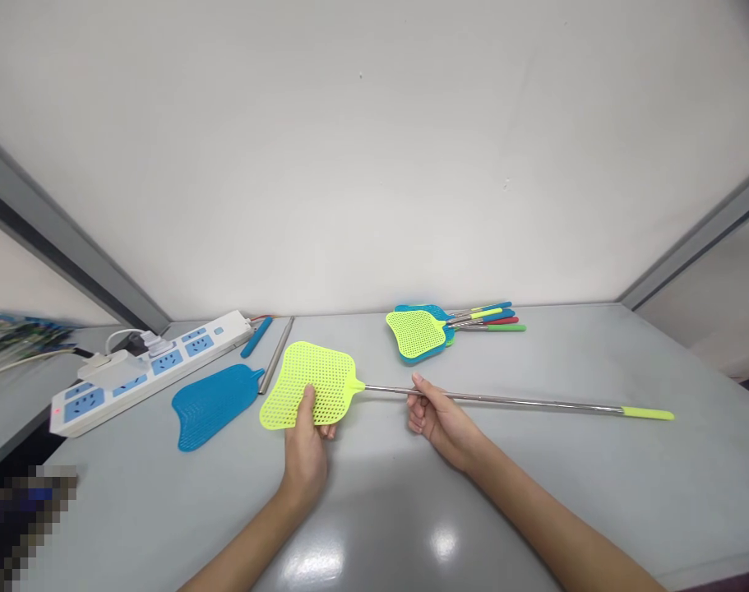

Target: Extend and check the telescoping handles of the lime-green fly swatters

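A yellow-green fly swatter [316, 374] with a long extended metal rod is held level above the table by both hands. My left hand [307, 448] grips its perforated head, thumb on top and fingers beneath. On the rod, a little right of the head, my right hand [439, 419] is closed with thumb and fingers pinching it. The rod ends in a yellow-green handle [649, 413] at the right. Left of the held swatter lie a blue swatter head [217, 405], a separate metal rod [276, 355] and a blue handle sleeve [256, 337].
A stack of swatters [417, 333] with yellow and blue heads lies by the back wall. A white power strip [158, 370] with plugs and cables runs along the left. The grey table [374, 510] meets a white wall behind. Several packaged items [22, 337] sit beyond the left partition.
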Demonstrator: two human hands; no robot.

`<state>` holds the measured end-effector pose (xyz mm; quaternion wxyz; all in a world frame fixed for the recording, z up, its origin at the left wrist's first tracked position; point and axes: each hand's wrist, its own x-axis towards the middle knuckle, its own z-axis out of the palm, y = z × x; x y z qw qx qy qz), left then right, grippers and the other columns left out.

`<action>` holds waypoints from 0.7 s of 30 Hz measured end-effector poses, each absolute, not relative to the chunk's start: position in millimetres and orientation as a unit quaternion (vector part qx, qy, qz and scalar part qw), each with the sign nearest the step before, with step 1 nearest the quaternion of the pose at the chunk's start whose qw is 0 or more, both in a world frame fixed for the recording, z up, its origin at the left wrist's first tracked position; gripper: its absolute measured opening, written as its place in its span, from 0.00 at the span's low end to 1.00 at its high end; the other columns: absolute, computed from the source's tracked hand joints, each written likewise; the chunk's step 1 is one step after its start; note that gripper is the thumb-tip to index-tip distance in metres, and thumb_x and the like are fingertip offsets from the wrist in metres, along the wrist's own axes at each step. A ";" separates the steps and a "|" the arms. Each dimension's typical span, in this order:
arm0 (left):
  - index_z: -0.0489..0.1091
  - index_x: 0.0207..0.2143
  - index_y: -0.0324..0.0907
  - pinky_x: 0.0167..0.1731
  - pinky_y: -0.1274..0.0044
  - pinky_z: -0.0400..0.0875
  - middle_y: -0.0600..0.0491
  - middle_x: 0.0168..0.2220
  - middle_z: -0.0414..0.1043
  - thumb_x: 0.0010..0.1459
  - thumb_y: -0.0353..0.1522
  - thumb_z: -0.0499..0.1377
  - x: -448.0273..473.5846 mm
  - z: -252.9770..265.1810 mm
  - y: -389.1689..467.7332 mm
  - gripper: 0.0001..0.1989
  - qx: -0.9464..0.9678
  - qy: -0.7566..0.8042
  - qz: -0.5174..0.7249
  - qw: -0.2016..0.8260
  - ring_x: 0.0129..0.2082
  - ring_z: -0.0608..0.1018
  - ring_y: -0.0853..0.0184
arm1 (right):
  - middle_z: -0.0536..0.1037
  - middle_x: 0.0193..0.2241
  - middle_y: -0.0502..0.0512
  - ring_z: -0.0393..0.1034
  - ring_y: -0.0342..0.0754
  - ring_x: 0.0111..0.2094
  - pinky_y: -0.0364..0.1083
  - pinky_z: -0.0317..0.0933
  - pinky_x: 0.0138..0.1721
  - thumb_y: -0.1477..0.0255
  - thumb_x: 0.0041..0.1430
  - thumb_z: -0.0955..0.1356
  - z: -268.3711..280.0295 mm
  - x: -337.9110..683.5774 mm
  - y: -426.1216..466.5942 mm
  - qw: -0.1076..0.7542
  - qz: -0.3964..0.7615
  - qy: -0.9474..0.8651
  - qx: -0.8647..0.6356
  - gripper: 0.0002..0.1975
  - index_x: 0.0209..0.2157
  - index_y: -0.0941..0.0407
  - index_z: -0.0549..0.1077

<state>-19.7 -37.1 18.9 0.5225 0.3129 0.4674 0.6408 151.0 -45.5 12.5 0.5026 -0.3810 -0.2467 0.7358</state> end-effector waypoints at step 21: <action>0.59 0.23 0.40 0.10 0.84 0.52 0.60 0.19 0.57 0.50 0.36 0.54 -21.9 14.2 -32.6 0.09 0.284 0.450 0.659 0.531 0.14 0.58 0.77 | 0.61 0.14 0.48 0.51 0.38 0.17 0.42 0.47 0.20 0.63 0.50 0.63 8.1 152.0 -42.0 0.514 0.746 -0.215 -0.365 0.16 0.18 0.60 0.68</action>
